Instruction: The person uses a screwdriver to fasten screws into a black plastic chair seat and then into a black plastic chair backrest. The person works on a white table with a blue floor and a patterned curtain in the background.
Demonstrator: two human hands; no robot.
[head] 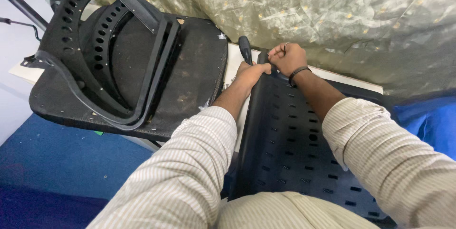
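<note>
A black perforated plastic chair-back panel (294,139) lies across my lap, its far end pointing away from me. My left hand (251,73) is closed around a tool with a black handle (245,49) that sticks up past the panel's far left corner. My right hand (286,57), wearing a ring and a dark wristband, is clenched on the panel's far edge; what it pinches there is too small to tell. Both forearms are in striped beige sleeves.
A worn black seat cushion (194,72) with black curved frame pieces (95,44) stacked on it sits to the left on a white surface (233,63). Sheer greenish-gold fabric (332,15) hangs behind. Blue floor (61,162) lies left, blue material (427,124) right.
</note>
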